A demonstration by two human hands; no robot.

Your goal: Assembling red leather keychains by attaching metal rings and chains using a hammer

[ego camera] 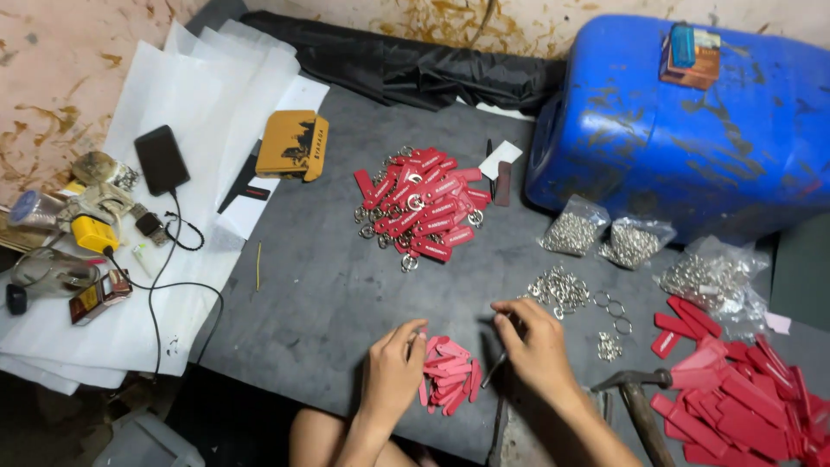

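I see the blue drum [683, 121] filling the far right, its wall scuffed, with a small box sitting on top. The grey table [320, 285] runs from there toward me, and white paper sheets [173, 104] cover its left edge under a phone on a cable and some small clutter. On the near right lies a wide spread of loose red tags [743, 398], with a hammer [635, 393] beside them, head pointing left. Farther back in the middle sits a pile of red tags with rings fitted [419, 207]. Three clear bags of metal rings [635, 242] stand just before the drum, and a loose heap of rings [558, 290] lies close to my right hand.

My left hand [393, 372] is curled, fingertips pinched on the edge of the small stack of pink-red tags [450, 380] lying between both hands. My right hand [536, 346] is closed around something small and thin; I cannot tell what it is.

I judge this to be the fitting step: one tag picked, one ring to be joined. The next move calls for bringing tag hole and ring together precisely.
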